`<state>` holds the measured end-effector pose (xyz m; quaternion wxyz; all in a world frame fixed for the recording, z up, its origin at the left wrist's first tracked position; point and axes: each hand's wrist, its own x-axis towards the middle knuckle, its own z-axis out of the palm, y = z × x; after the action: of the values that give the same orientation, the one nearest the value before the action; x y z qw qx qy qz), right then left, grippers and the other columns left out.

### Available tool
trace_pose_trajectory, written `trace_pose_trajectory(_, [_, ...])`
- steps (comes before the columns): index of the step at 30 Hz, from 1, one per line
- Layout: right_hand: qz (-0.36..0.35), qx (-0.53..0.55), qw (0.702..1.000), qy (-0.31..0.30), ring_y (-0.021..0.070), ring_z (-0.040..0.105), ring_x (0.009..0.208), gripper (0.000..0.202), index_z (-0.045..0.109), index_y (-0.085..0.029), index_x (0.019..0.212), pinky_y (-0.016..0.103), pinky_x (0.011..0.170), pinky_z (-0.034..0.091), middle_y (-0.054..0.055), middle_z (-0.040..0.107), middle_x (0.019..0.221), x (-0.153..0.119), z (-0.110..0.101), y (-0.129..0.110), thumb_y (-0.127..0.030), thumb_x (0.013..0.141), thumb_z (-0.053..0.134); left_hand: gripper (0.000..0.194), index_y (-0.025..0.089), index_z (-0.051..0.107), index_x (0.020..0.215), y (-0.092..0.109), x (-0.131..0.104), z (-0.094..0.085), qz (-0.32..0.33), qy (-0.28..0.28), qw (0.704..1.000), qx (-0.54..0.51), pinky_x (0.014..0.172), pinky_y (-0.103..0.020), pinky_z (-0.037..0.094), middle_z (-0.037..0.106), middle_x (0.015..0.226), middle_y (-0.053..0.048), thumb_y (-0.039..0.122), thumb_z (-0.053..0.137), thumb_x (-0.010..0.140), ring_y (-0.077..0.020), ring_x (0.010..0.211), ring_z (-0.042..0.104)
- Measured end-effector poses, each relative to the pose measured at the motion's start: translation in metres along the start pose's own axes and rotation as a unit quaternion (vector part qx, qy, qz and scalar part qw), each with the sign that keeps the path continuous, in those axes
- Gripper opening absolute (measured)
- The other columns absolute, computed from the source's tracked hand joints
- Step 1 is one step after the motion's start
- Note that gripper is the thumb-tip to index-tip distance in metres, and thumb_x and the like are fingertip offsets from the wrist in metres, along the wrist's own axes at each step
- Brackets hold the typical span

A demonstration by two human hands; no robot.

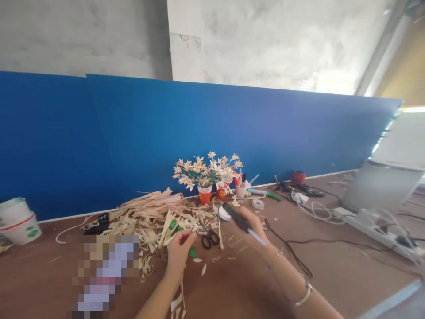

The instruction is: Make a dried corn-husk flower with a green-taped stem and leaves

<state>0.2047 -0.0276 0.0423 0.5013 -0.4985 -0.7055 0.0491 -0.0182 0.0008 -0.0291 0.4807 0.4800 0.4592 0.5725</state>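
My left hand (180,249) is closed in a pinch near the front of a pile of pale dry strips (156,212); whatever lies between its fingertips is too small to make out. My right hand (250,228) is wrapped round a dark glue gun (236,217) with a whitish stick jutting from its rear. Black-handled scissors (210,238) lie between the two hands. Behind them, pale flowers (199,170) stand in a red paper cup (204,195), and more stand in a second red cup (221,192). A white roll (224,213) sits beside the gun.
White cups (21,228) stand at the far left. A black device (100,223) lies left of the strips. Tape (258,204) and a pen cup (241,190) are at the back. Cables, a power strip (375,232) and a grey bin (381,186) occupy the right.
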Motion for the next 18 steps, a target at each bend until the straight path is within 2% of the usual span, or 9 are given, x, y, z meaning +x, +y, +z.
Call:
trace_pose_trajectory(3, [-0.072, 0.015, 0.991, -0.115, 0.0140, 0.045, 0.061, 0.004, 0.052, -0.020, 0.067, 0.023, 0.056, 0.034, 0.001, 0.050, 0.067, 0.003, 0.025, -0.019, -0.017, 0.067, 0.054, 0.035, 0.014, 0.061, 0.068, -0.001, 0.001, -0.001, -0.019, -0.004, 0.999, -0.027, 0.053, -0.023, 0.043, 0.059, 0.058, 0.002, 0.046, 0.070, 0.057, -0.0125, 0.053, 0.054])
trace_pose_trajectory(5, [-0.101, 0.007, 0.982, -0.161, 0.0147, 0.045, 0.064, 0.008, 0.052, -0.020, 0.070, 0.023, 0.058, 0.035, 0.002, 0.050, 0.071, 0.001, 0.039, -0.022, -0.014, 0.066, 0.052, 0.034, 0.015, 0.060, 0.068, -0.002, 0.002, -0.002, -0.031, -0.006, 0.998, -0.045, 0.052, -0.023, 0.043, 0.059, 0.058, 0.002, 0.045, 0.071, 0.057, -0.0122, 0.052, 0.053])
trace_pose_trajectory(9, [-0.094, 0.010, 0.981, -0.167, 0.0158, 0.048, 0.069, 0.011, 0.051, -0.020, 0.076, 0.024, 0.062, 0.038, 0.004, 0.051, 0.077, -0.012, 0.056, -0.012, -0.014, 0.067, 0.051, 0.031, 0.015, 0.060, 0.069, -0.004, 0.003, -0.004, -0.031, -0.005, 0.998, -0.050, 0.055, -0.023, 0.043, 0.059, 0.059, 0.002, 0.043, 0.070, 0.060, -0.0122, 0.054, 0.054])
trace_pose_trajectory(13, [-0.097, 0.014, 0.978, -0.186, 0.0166, 0.050, 0.073, 0.015, 0.051, -0.021, 0.079, 0.024, 0.065, 0.040, 0.004, 0.052, 0.081, -0.021, 0.059, -0.002, -0.014, 0.065, 0.053, 0.029, 0.015, 0.059, 0.064, -0.002, 0.003, -0.005, -0.015, 0.010, 1.000, -0.009, 0.053, -0.021, 0.040, 0.055, 0.054, 0.005, 0.043, 0.067, 0.064, -0.0105, 0.052, 0.050])
trace_pose_trajectory(18, [-0.093, -0.002, 0.978, -0.187, 0.0162, 0.049, 0.071, 0.016, 0.050, -0.020, 0.077, 0.023, 0.062, 0.039, 0.003, 0.051, 0.080, -0.023, 0.060, -0.001, -0.013, 0.063, 0.053, 0.029, 0.016, 0.057, 0.063, 0.003, 0.000, -0.004, -0.017, 0.008, 1.000, 0.018, 0.049, -0.021, 0.038, 0.052, 0.052, 0.005, 0.043, 0.065, 0.064, -0.0098, 0.048, 0.047])
